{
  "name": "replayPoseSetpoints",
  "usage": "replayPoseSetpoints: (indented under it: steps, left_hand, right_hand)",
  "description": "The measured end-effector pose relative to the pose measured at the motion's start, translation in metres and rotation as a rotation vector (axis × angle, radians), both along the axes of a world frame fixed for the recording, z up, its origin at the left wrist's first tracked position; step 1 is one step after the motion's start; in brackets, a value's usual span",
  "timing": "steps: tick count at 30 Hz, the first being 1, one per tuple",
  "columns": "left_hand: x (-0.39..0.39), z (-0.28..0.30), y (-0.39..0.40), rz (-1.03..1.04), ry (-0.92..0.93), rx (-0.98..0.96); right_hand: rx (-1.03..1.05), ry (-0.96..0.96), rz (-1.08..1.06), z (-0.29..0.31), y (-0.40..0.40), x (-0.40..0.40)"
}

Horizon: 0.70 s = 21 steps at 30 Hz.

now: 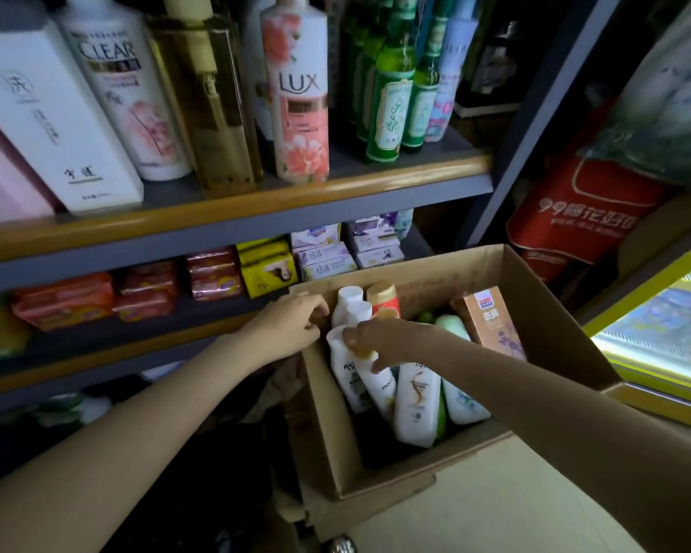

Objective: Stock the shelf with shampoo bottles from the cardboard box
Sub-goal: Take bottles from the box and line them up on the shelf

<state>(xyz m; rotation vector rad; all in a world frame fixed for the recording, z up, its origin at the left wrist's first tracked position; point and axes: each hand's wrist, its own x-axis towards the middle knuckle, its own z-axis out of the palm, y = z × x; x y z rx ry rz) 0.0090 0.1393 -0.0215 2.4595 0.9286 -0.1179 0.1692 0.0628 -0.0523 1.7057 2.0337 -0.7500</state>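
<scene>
In front of the shelf, on the floor, an open cardboard box crammed with shampoo bottles. Left hand at the box's left wall near the back corner, fingers curled over the top edge of the cardboard, gripping it. Right hand down among the bottles, fingers bent and closing on the gold cap of a white Pantene bottle lying tilted in the box; grip looks like a pinch at the cap, though partly hidden by the knuckles. Just beside it, a white bottle on the left, another Pantene bottle on the right, then a pale bottle with green print. Behind these, upright, a white-capped bottle and a red bottle with gold cap. At the box's right side, a tan carton standing on end. Above, on the upper shelf board, a CLEAR bottle, a LUX bottle, green glass bottles. On the lower board, wrapped soap bars
</scene>
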Motion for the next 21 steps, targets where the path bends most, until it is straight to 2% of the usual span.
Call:
replayPoseSetpoints:
  steps: [3,6,12,16,21]
  left_hand:
    - [-0.003,-0.001,-0.003,-0.018,-0.01,-0.015]
    - [-0.011,0.008,-0.003,-0.031,-0.022,-0.054]
    - [-0.042,0.031,0.0,-0.06,-0.023,-0.195]
    - [-0.05,0.036,-0.016,-0.103,-0.01,-0.185]
    - [-0.05,0.053,-0.002,-0.032,-0.13,-0.217]
  right_hand:
    - [-0.027,0.049,-0.012,0.009,0.0,-0.012]
    - [-0.039,-0.001,0.035,0.03,0.002,-0.024]
    - [0.103,-0.038,-0.174,0.086,0.034,-0.033]
    - [0.054,-0.096,-0.157,0.088,0.019,-0.046]
    - [0.221,-0.153,-0.181,0.145,0.017,-0.062]
